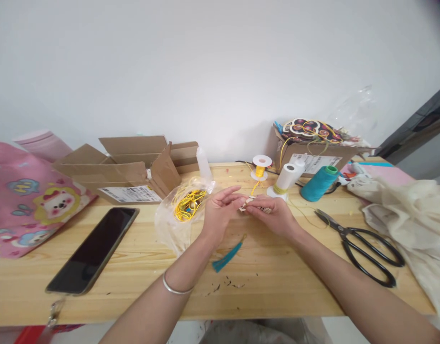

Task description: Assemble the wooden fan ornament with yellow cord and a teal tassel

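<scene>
At the middle of the table my left hand and my right hand meet with pinched fingertips. Between them is a small pale flat piece with dark marks, largely covered by the fingers, so its kind is unclear. A yellow cord runs from just behind the piece toward a white spool of yellow cord. Below the hands lies a teal tassel with a thin loop at its upper end. Left of my left hand, a clear plastic bag contains a bundle of yellow cord.
Black-handled scissors lie right, near a teal thread cone and a white thread cone. Open cardboard boxes stand behind. A phone and pink bag are left; cream fabric covers the right edge.
</scene>
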`<state>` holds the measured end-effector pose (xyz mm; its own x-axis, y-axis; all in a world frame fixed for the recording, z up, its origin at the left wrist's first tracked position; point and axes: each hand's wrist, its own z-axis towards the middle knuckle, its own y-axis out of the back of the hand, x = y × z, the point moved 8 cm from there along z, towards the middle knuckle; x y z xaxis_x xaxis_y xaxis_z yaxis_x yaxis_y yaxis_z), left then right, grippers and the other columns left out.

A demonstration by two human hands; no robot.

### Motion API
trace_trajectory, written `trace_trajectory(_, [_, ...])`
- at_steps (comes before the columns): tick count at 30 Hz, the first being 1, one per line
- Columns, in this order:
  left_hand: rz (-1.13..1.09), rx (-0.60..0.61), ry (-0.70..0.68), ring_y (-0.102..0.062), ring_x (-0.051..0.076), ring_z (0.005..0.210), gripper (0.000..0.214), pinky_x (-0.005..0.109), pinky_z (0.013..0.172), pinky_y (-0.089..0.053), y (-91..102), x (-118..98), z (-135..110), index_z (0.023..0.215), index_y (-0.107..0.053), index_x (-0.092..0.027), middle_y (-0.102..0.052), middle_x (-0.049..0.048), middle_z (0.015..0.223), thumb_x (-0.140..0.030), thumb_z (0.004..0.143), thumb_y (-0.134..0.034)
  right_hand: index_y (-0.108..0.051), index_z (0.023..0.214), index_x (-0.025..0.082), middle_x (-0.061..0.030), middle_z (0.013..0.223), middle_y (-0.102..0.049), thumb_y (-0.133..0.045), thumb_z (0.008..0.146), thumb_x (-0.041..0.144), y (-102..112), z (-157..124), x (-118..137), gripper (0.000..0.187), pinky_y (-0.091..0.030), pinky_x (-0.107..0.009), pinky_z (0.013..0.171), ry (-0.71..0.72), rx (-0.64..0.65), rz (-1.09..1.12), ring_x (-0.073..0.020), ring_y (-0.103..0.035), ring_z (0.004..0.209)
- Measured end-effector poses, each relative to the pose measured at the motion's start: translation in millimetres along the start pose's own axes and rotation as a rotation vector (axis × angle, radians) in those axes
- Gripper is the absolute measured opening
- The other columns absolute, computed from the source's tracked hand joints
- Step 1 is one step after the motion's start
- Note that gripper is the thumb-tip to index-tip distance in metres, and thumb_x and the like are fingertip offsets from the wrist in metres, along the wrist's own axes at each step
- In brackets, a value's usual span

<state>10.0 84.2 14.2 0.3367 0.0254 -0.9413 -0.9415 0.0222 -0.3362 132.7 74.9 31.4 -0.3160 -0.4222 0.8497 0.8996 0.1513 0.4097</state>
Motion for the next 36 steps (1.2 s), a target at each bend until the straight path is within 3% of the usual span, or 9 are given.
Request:
trace_trajectory(4, [0.079, -0.053, -0.156, -0.059, 0.014, 0.083, 0.026, 0.027, 0.079, -0.043, 9.6, -16.3, 3.1, 0.089, -0.063, -0.019, -0.067, 0.0032, 0.084, -0.024, 0.063, -0.065, -0.068, 0.07, 0.018, -0.0023, 0.069, -0.066, -0.057, 0.072, 0.029, 11.9, 1.8, -4.8, 0.016, -0.044, -0.026, 0.06, -0.111, -0.091, 0.12, -0.0142, -0.057, 0.064])
trace_trajectory(7, [0.408, 0.069, -0.231, -0.056, 0.017, 0.092, 0.028, 0.03, 0.085, -0.039, -5.9, -19.7, -0.4, 0.09, -0.064, -0.019, -0.065, 0.0047, 0.095, -0.025, 0.063, -0.065, -0.068, 0.07, 0.019, -0.0016, 0.068, -0.065, -0.058, 0.071, 0.028, 19.7, 2.1, 0.4, 0.013, -0.045, -0.026, 0.059, -0.091, -0.163, 0.165, -0.0137, -0.057, 0.064])
trace_trajectory(13, [0.734, 0.275, -0.335, -0.057, 0.017, 0.082, 0.016, 0.039, 0.091, -0.029, -38.4, -12.9, -14.8, 0.08, -0.068, -0.025, -0.067, 0.0002, 0.084, -0.028, 0.074, -0.053, -0.068, 0.067, 0.022, -0.0013, 0.07, -0.063, -0.06, 0.068, 0.016, 24.9, 0.0, 29.7, 0.01, -0.045, -0.027, 0.064, 0.149, -0.202, 0.096, -0.0133, -0.055, 0.068])
trace_trajectory(18, [0.818, 0.271, -0.353, -0.057, 0.015, 0.079, 0.015, 0.043, 0.098, -0.014, -36.8, -11.9, -14.5, 0.076, -0.068, -0.027, -0.068, -0.0007, 0.081, -0.028, 0.074, -0.053, -0.067, 0.066, 0.02, -0.0012, 0.066, -0.064, -0.062, 0.067, 0.017, 31.5, 1.7, 22.5, 0.007, -0.046, -0.026, 0.06, 0.039, -0.224, 0.173, -0.0126, -0.056, 0.063])
trace_trajectory(24, [0.822, 0.272, -0.408, -0.056, 0.015, 0.078, 0.013, 0.036, 0.092, -0.028, -34.7, -13.7, -11.2, 0.074, -0.068, -0.024, -0.067, 0.0013, 0.079, -0.027, 0.073, -0.055, -0.067, 0.063, 0.018, -0.0021, 0.063, -0.063, -0.065, 0.062, 0.016, 41.1, 1.6, 31.1, 0.003, -0.045, -0.026, 0.058, 0.082, -0.268, 0.13, -0.0136, -0.056, 0.063])
trace_trajectory(27, [0.749, 0.178, -0.42, -0.055, 0.015, 0.081, 0.018, 0.029, 0.079, -0.038, -24.1, -25.3, -10.1, 0.084, -0.065, -0.021, -0.065, 0.0033, 0.086, -0.029, 0.069, -0.058, -0.066, 0.061, 0.018, -0.0019, 0.062, -0.063, -0.066, 0.061, 0.015, 42.7, 1.7, 31.4, 0.003, -0.044, -0.025, 0.054, 0.068, -0.286, 0.114, -0.0127, -0.055, 0.059])
trace_trajectory(30, [0.679, 0.096, -0.265, -0.053, 0.011, 0.057, 0.024, 0.022, 0.055, -0.039, -10.4, -28.2, -8.4, 0.073, -0.064, -0.015, -0.061, 0.0015, 0.063, -0.037, 0.072, -0.053, -0.066, 0.06, 0.017, -0.0021, 0.06, -0.063, -0.066, 0.061, 0.016, 43.2, 0.9, 29.0, 0.002, -0.044, -0.025, 0.053, 0.041, -0.308, 0.115, -0.0125, -0.055, 0.056])
trace_trajectory(33, [0.59, 0.301, 0.15, -0.043, 0.007, 0.034, 0.044, 0.02, 0.036, -0.028, -17.9, 1.1, -14.5, 0.062, -0.063, -0.012, -0.053, -0.0002, 0.043, -0.048, 0.076, -0.041, -0.066, 0.061, 0.018, -0.0023, 0.061, -0.064, -0.065, 0.064, 0.015, 39.4, -1.4, 35.0, 0.004, -0.045, -0.025, 0.054, 0.114, -0.293, 0.122, -0.0126, -0.056, 0.057])
trace_trajectory(36, [0.404, 0.421, 0.427, -0.054, 0.01, 0.042, 0.046, 0.019, 0.036, -0.03, -28.4, 22.5, -27.2, 0.069, -0.064, -0.011, -0.062, 0.0054, 0.055, -0.05, 0.074, -0.041, -0.068, 0.069, 0.02, -0.0023, 0.064, -0.065, -0.063, 0.068, 0.014, 27.6, -5.4, 48.6, 0.007, -0.045, -0.025, 0.058, 0.28, -0.203, 0.096, -0.0126, -0.057, 0.06])
